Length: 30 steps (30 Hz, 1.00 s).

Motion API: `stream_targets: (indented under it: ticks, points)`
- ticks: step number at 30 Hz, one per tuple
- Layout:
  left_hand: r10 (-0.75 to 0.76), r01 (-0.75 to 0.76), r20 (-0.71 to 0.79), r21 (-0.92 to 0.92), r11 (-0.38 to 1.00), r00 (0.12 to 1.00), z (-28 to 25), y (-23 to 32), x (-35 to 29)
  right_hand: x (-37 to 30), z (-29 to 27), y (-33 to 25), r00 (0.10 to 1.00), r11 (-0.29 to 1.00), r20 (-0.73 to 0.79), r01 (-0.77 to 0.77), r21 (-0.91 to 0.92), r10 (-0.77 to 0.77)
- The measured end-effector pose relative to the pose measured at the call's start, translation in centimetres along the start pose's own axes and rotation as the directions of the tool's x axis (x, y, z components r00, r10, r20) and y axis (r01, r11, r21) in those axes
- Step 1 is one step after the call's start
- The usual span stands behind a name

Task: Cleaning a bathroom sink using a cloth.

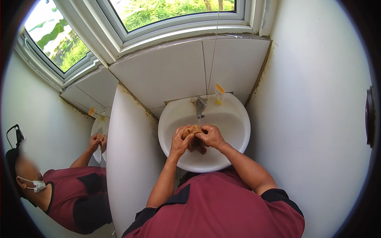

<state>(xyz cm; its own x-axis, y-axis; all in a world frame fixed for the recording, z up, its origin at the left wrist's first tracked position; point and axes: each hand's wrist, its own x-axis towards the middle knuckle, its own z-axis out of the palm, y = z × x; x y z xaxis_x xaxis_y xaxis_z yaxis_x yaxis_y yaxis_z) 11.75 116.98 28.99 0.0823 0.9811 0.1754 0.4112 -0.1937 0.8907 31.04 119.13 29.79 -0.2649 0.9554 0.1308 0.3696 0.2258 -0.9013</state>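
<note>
Seen from across the small white room, a person in a maroon shirt (222,206) with black sleeves bends over a white washbasin (234,127), both bare hands on a bunched brown cloth (193,129). Taking the basin as a clock with twelve at the tiled wall, the cloth is held near the dial's centre, just below the spout of the metal tap (201,104) at twelve.

The left hand (180,141), on the cloth's nine o'clock side, is partly closed — fingers curled, thumb pinching the fabric. The right hand (211,136), at three, grips it likewise, thumb toward the left one. Darker folds droop below the hands, toward six.

On the rim at one o'clock stands a yellow-and-white tube (219,94) with an orange end. A thin cord (213,51) hangs above the tap from twelve, before a window (174,16) showing greenery. At nine, a mirror (59,131) repeats the scene — the reflected person wearing a white mask (38,185).
</note>
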Motion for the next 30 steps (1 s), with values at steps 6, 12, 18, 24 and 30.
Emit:
stream_targets:
  ticks: [6, 12, 18, 24, 30]
  points:
    - [-0.062, 0.065, 0.026, -0.118, 0.991, 0.998, 2.2, -2.5, -1.3, -0.1, -1.6, -4.9, 0.993, 0.982, -0.087, 0.087, 0.166, -0.074]
    - [0.053, -0.056, 0.046, 0.083, 0.995, 0.998, 1.6, -5.8, -1.4, -1.6, -1.5, -2.5, 0.977, 0.935, -0.209, 0.032, 0.353, 0.045]
    - [-0.017, 0.007, -0.169, -0.061, 0.998, 0.986, -0.6, -6.2, -1.3, -1.8, -1.9, 1.7, 0.901, 0.923, -0.261, -0.277, 0.268, 0.347]
    - [-0.194, 0.197, -0.278, -0.021, 0.98, 0.941, -0.7, -5.0, 0.0, -3.5, 0.7, 4.8, 0.927, 0.906, 0.276, -0.128, -0.403, 0.254]
    - [-0.225, 0.201, -0.184, -0.139, 0.97, 0.957, 0.5, -5.3, 1.8, -0.5, 2.5, 7.0, 0.962, 0.868, -0.042, -0.262, -0.422, 0.27]
